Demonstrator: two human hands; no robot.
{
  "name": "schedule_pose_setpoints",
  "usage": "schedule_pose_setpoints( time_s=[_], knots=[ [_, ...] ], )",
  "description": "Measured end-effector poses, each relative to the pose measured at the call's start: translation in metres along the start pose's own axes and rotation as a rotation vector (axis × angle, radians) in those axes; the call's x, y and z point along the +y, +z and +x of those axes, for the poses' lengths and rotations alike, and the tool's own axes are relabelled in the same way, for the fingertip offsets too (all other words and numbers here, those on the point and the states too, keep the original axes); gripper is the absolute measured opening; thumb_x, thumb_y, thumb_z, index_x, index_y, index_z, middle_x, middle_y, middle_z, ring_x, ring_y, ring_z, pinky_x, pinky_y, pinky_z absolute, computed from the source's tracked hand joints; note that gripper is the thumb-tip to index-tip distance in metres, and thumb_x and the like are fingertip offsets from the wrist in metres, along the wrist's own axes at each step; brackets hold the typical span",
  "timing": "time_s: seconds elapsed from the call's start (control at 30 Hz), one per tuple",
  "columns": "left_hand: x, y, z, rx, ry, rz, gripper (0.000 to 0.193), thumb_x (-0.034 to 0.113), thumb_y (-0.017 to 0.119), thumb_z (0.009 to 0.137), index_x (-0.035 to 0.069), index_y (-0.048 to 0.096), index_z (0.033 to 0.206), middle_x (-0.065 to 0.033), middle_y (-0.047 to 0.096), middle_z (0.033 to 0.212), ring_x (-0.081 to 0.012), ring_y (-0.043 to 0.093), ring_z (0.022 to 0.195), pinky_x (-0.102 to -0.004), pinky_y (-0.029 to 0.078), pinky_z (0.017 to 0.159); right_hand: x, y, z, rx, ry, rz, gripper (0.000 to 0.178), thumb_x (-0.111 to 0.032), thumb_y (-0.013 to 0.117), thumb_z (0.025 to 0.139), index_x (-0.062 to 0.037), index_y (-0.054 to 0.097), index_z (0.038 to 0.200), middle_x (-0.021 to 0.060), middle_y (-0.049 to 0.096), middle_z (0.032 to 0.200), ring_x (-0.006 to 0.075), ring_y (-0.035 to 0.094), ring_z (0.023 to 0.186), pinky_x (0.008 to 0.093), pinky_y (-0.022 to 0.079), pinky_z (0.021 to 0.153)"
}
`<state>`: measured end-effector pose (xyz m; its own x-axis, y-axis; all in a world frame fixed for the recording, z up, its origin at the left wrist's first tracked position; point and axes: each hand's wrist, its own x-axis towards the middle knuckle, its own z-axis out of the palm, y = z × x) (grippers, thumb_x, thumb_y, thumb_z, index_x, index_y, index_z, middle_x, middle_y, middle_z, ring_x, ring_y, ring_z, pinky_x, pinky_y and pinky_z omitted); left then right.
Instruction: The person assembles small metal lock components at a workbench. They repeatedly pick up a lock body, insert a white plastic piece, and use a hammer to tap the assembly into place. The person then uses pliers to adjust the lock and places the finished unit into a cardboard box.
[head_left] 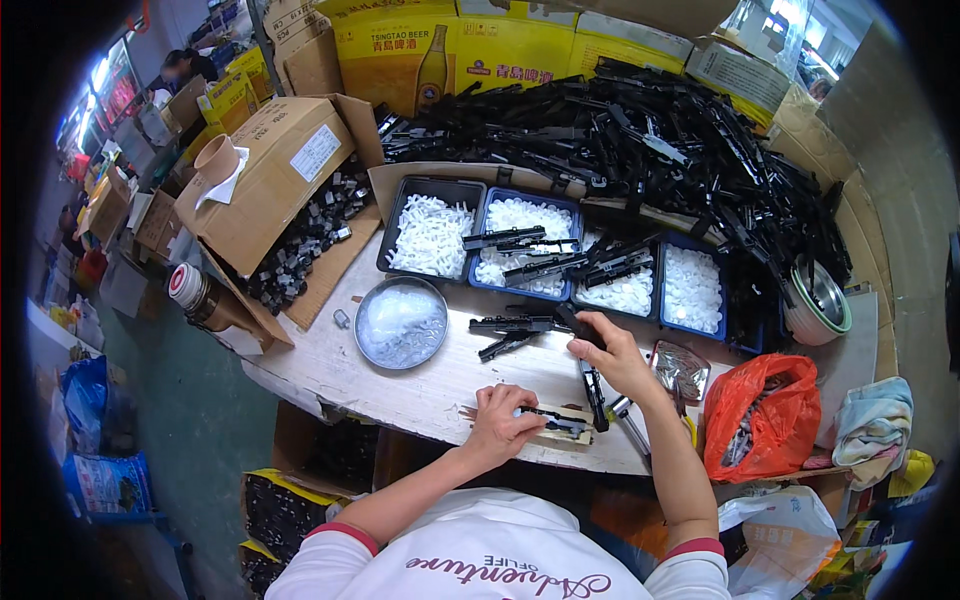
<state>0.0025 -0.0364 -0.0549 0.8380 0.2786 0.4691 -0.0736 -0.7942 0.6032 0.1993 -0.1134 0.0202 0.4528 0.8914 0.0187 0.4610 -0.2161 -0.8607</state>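
My left hand [500,425] is closed over the near end of a slim black plastic assembly [562,424], which lies on a small pale block at the table's front edge. The fingertips hide that end of it. Farther right, my right hand [618,358] pinches a dark elongated black part [580,328] above the table. Several similar black assemblies [510,325] lie just left of the right hand. Another black assembly [592,395] rests below that hand, slanting toward the block.
Trays of small white plastic pieces [430,235] line the back, some with black assemblies across them. Behind is a large heap of black parts [620,130]. A round metal dish [400,322] stands left; a red plastic bag [762,420], screwdriver-like tools and bowls [818,305] are at right.
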Motion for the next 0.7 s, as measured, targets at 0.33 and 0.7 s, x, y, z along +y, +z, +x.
schedule_pose_setpoints(
  time_s=[0.33, 0.7],
  knots=[
    [0.001, -0.007, 0.001, 0.000, -0.014, 0.010, 0.015, 0.015, 0.068, 0.067, 0.013, 0.064, 0.082, -0.0013, 0.054, 0.092, -0.0205, 0.048, 0.094, -0.0378, 0.027, 0.082, 0.006, 0.003, -0.051, -0.066, 0.285, -0.748, 0.034, -0.026, 0.065, 0.068, -0.0002, 0.053, 0.087, 0.0190, 0.062, 0.076, 0.0350, 0.060, 0.070, 0.0414, 0.046, 0.064],
    [0.004, -0.010, 0.002, -0.026, -0.025, 0.064, 0.016, 0.014, 0.068, 0.067, 0.012, 0.063, 0.082, -0.0005, 0.055, 0.092, -0.0197, 0.047, 0.093, -0.0375, 0.026, 0.083, 0.008, 0.006, -0.011, 0.139, -0.113, -0.491, 0.023, -0.015, 0.064, 0.070, -0.0030, 0.058, 0.088, 0.0141, 0.056, 0.083, 0.0307, 0.058, 0.074, 0.0416, 0.045, 0.063]
  ],
)
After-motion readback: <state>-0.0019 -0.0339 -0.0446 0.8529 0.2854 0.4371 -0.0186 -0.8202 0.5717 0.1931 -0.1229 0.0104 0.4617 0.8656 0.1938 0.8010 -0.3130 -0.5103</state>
